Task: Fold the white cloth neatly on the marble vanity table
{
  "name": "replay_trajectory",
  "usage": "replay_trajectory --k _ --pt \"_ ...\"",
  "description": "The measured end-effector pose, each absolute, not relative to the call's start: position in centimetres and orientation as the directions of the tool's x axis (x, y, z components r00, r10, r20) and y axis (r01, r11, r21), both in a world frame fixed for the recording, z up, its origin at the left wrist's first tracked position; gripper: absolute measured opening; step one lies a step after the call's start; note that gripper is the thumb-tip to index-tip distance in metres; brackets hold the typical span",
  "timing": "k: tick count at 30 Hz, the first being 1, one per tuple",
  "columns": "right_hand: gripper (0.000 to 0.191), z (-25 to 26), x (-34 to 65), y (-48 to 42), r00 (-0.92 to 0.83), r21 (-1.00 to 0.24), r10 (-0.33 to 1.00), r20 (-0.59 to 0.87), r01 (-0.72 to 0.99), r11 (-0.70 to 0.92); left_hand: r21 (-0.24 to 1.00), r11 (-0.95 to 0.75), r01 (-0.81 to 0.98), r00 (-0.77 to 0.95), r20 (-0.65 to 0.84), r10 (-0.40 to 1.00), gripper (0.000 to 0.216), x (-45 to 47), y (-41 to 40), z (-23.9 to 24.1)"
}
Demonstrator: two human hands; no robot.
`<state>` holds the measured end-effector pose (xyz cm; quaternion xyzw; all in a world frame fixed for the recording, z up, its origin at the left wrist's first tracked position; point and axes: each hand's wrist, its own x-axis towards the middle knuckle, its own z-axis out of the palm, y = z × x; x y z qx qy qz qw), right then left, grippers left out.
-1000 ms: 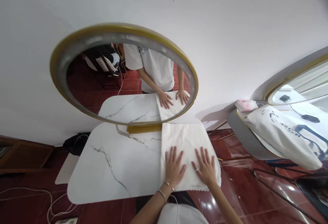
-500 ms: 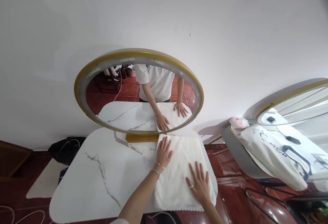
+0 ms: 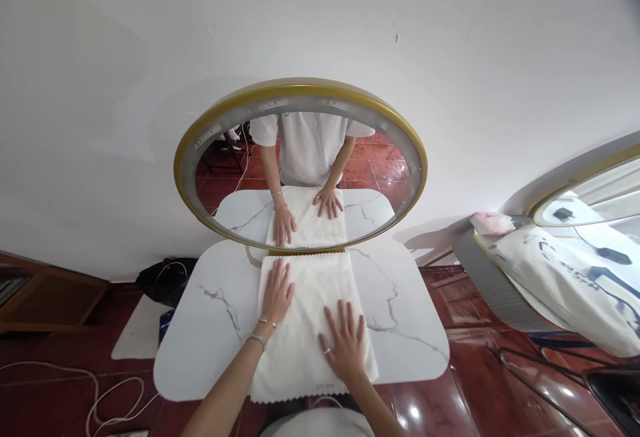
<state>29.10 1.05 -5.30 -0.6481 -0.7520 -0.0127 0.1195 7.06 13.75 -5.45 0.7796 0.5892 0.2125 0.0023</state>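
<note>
A white towel [image 3: 310, 330] with scalloped edges lies flat and folded on the white marble-patterned table [image 3: 200, 350]. Its near edge hangs slightly past the table's front. My left hand [image 3: 279, 295] rests flat on the towel's far left part, fingers stretched toward the mirror. My right hand [image 3: 345, 344] lies on the towel's near right part with its fingers spread. Both hands are open, palms down, and hold nothing. Behind the towel stands an oval gold-framed mirror [image 3: 300, 92], reflecting the hands, the towel and a white shirt.
On the right, a second table carries a white cloth bag [image 3: 555, 284] and a pink-and-white packet [image 3: 493, 223], beside another mirror [image 3: 590, 197]. A black bag [image 3: 165, 280] sits on the floor at left. White cables [image 3: 95, 397] lie on the red tiles.
The towel has slid left across the table toward its middle, with both my hands flat on it. The camera view has shifted slightly, too.
</note>
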Motion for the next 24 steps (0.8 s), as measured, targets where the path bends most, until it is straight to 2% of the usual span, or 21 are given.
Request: replay_trajectory --k 2,6,11,15,20,22,24 --pt "0.063 -5.4 29.2 1.0 -0.101 -0.146 0.974 0.205 0.98 0.132 0.271 -0.376 0.886 0.288 0.315 0.904 0.059 9.0 14.1 -5.6" --pt "0.062 -6.1 31.6 0.4 0.006 -0.149 0.978 0.207 0.988 0.025 0.313 -0.531 0.788 0.454 0.287 0.843 0.075 16.2 15.5 -5.5" --pt "0.059 -6.4 35.6 1.0 0.018 -0.173 0.976 0.216 0.985 0.02 0.354 -0.505 0.787 0.409 0.314 0.857 0.058 21.5 16.7 -4.8" --pt "0.054 -5.2 37.1 5.5 0.013 -0.258 0.963 0.27 0.964 0.06 0.355 -0.49 0.796 0.393 0.313 0.865 0.057 20.3 16.4 -4.4" --pt "0.059 -5.0 33.4 10.8 -0.103 -0.181 0.975 0.195 0.974 0.139 0.329 -0.438 0.837 0.358 0.277 0.892 0.054 15.5 15.8 -4.1" --pt "0.056 -5.3 30.4 10.6 -0.113 -0.168 0.974 0.198 0.975 0.147 0.319 -0.398 0.86 0.324 0.26 0.909 0.053 13.1 15.5 -3.9" --pt "0.05 -5.4 27.3 8.9 -0.181 -0.187 0.958 0.221 0.957 0.223 0.311 -0.36 0.879 0.29 0.25 0.924 0.053 10.7 15.1 -3.8"
